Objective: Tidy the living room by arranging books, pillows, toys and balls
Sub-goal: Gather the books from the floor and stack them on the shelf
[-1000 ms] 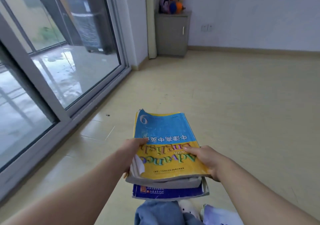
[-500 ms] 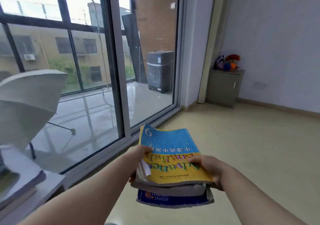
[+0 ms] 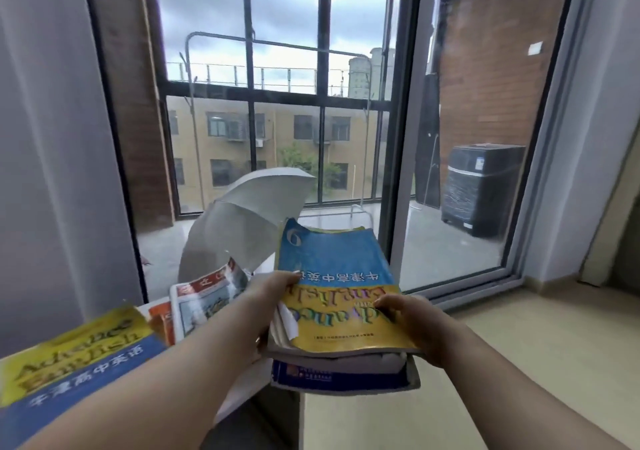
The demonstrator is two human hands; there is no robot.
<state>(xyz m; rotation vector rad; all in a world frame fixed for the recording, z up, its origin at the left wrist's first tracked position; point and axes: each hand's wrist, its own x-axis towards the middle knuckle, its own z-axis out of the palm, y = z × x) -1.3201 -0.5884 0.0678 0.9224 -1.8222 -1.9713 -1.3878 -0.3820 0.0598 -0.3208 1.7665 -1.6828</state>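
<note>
**Both hands carry a book stack at the edge of a white table by the window**

Nearest, two bare forearms reach in from below. The left hand [image 3: 273, 288] grasps the stack's left edge, thumb on the top cover, fingers wrapped under. The right hand [image 3: 410, 321] grasps the right edge the same way, thumb on top. The book stack [image 3: 341, 352] is held level in the air, over the white table's right edge and the floor beside it. Its top book [image 3: 334, 276] has a blue-and-yellow cover, print upside down to the holder, with loose pages curling at the left. Under it sit grey page edges, then a dark blue book [image 3: 329, 377] at the bottom.

The white table [image 3: 258, 385] is at lower left, partly hidden by the left arm. On it lies a yellow-and-blue book [image 3: 79, 356], blurred. Next to it is an orange book [image 3: 161, 323], with a red-and-white book [image 3: 207, 299] lying on top, its cover curling up.

Right of the stack is beige floor [image 3: 536, 363] running to a grey door track. A pale curtain [image 3: 45, 137] hangs at left.

Beyond, tall glass panes in a dark frame [image 3: 394, 172]. Outside, on a wet balcony, is an open grey umbrella [image 3: 242, 221] lying tilted, and a dark covered appliance [image 3: 483, 186] against a brick wall [image 3: 485, 68]. Farthest out, a yellow building [image 3: 277, 130] under a cloudy sky.
</note>
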